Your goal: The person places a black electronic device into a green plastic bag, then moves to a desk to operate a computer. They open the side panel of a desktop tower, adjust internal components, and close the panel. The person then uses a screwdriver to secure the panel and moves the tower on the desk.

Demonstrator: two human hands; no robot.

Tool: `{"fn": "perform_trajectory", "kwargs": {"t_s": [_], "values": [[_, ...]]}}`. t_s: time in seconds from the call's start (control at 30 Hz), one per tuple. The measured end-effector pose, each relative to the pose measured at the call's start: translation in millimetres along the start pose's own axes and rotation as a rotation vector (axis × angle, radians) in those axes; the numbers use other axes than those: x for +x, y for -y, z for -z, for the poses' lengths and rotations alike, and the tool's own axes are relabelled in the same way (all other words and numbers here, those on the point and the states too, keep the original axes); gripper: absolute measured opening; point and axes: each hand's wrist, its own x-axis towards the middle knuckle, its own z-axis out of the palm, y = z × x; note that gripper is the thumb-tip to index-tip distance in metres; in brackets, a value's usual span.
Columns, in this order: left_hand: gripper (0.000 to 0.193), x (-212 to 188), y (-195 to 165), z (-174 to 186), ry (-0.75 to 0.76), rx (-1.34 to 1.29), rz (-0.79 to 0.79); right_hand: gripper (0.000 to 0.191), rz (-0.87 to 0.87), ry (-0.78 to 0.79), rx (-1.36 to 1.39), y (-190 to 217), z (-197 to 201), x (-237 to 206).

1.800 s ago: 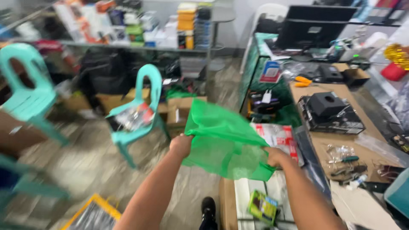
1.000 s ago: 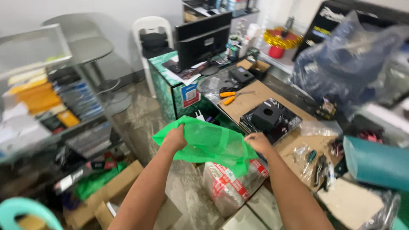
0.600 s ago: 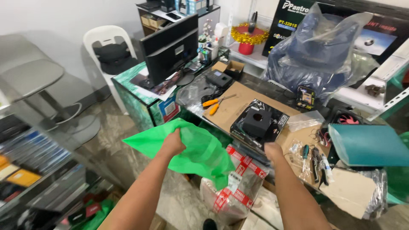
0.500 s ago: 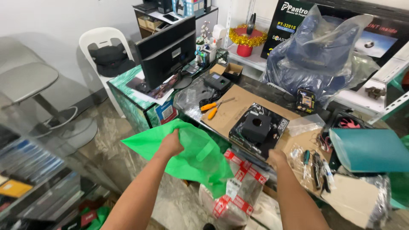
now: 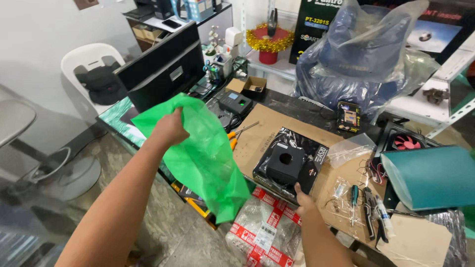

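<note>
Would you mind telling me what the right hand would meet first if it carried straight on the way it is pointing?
The right hand points up at the black box on the cardboard. It is already at the box's near edge, probably touching.

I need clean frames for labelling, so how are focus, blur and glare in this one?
Head view: thin green plastic bag and black box look sharp; the lower-left floor is smeared; clear plastic over the blue bundle shows mild glare; straight edges bow near the borders.
</note>
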Motion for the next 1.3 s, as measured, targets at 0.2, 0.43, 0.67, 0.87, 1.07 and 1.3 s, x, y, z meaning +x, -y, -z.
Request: {"fn": "perform_trajectory", "kwargs": {"t_s": [0.2, 0.43, 0.67, 0.87, 1.07, 1.3], "values": [[0.095, 46, -62, 19, -0.022, -0.037, -0.074, 0.05, 0.048, 0.07, 0.217, -12, 10, 2], [0.088, 99, -143, 35, -0.074, -0.123, -0.238, 0.038, 0.269, 0.027, 0.232, -15, 59, -29], [0.078, 126, -223, 22, -0.193, -0.234, -0.42, 0.04, 0.363, -0.116, 0.017, -3, 150, -77], [0.073, 131, -266, -29, -0.135, -0.309, -0.521, 0.041, 0.342, -0.226, 0.005, 21, 264, -148], [0.068, 126, -268, -92, -0.007, -0.138, -0.6, 0.046, 0.325, -0.322, -0.049, 17, 307, -230], [0.062, 116, -264, -127, 0.062, -0.009, -0.625, 0.04, 0.181, -0.308, -0.054, 35, 275, -287]]}}
